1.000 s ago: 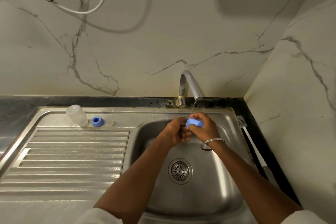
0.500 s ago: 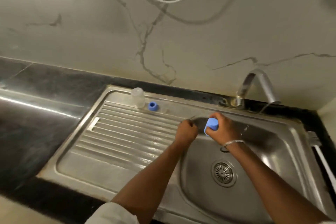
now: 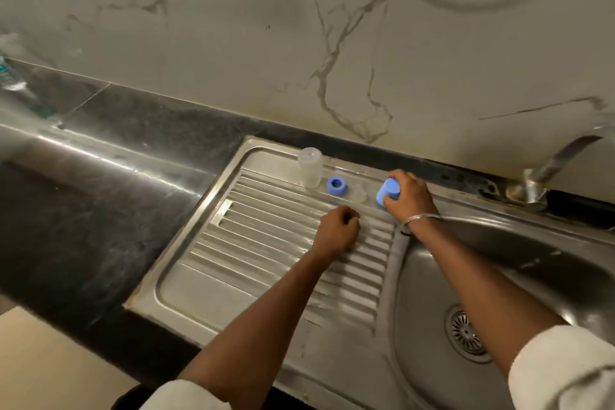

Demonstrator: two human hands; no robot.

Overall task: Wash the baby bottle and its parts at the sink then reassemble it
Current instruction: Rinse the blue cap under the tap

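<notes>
Head view: right hand point(image 3: 411, 198) grips the blue cap point(image 3: 387, 192), nearly upright, beside the clear teat point(image 3: 358, 192); left hand point(image 3: 337, 231) fisted, empty.

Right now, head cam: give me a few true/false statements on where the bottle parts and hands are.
1. The right hand grips the blue cap. True.
2. The clear bottle lies on its side in the basin. False: it stands upright on the back ledge of the drainboard.
3. The blue ring sits between the bottle and the clear nipple. True.
4. The left hand holds the blue ring. False: the ring sits alone on the ledge. The left hand is over the drainboard ribs with curled fingers, apart from the ring.
</notes>
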